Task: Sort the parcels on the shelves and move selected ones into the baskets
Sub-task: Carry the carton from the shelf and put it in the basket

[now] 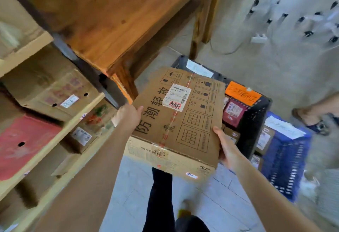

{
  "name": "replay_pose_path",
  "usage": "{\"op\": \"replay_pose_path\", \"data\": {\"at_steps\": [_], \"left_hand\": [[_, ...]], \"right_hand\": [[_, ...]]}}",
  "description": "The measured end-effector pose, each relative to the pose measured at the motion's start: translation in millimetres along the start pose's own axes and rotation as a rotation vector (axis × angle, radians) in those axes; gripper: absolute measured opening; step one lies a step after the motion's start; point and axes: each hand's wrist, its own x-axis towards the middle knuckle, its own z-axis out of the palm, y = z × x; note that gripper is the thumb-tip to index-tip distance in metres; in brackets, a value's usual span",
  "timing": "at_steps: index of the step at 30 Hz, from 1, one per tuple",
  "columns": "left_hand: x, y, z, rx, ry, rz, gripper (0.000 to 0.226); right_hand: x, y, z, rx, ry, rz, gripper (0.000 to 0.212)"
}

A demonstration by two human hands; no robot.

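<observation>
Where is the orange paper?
In the head view, right of centre, the orange paper sits on the far rim of the black basket, just right of the big cardboard box, with the blue basket nearer the camera.

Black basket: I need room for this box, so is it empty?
No, the black basket already holds parcels, among them a dark red parcel.

The carton at centre is matt brown corrugated cardboard with black print. It has a white paper label and a strip of printed plastic tape along its seam. At 11 o'clock the table is smooth varnished wood with a soft sheen. The shelves at 8 o'clock are pale matt board. The black basket at 3 o'clock and the blue basket at 4 o'clock are latticed plastic. The floor at 1 o'clock looks like rough matt concrete.
</observation>
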Motion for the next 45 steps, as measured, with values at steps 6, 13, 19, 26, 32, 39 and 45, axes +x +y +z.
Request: {"op": "replay_pose_path", "data": {"at_steps": [6,13,19,26,32,39,45], "left_hand": [[137.9,79.5,57.2,-0.002,0.038,-0.041,0.059],[280.8,112.1,131.7,-0.025,0.024,-0.103,0.064],[351.0,117.1,203.3,-0.065,-0.008,-0.089,0.052],[381.1,124.6,263.2,-0.098,-0.011,-0.057,0.053],[396.3,121.9,282.9,-0.069,-0.009,0.065,0.052],[373.2,115.5,285.5,0.009,-0.272,0.244,0.05],[312.3,111.3,255.7,-0.118,-0.413,0.102,0.048]], "right_hand": [[131.1,-61.0,17.9,0.085,0.089,-0.002,0.031],[277.9,-83.7,52.7,0.108,0.168,0.035,0.03],[361.1,-68.8,61.9,0.078,0.299,0.042,0.018],[421.5,-51.0,69.7,-0.034,0.52,0.05,0.039],[450.6,-48.4,83.4,-0.139,0.718,0.047,0.042],[444.9,-49.0,88.3,-0.296,0.578,0.074,0.044],[398.2,-69.5,103.9,-0.31,0.377,0.058,0.048]]}}
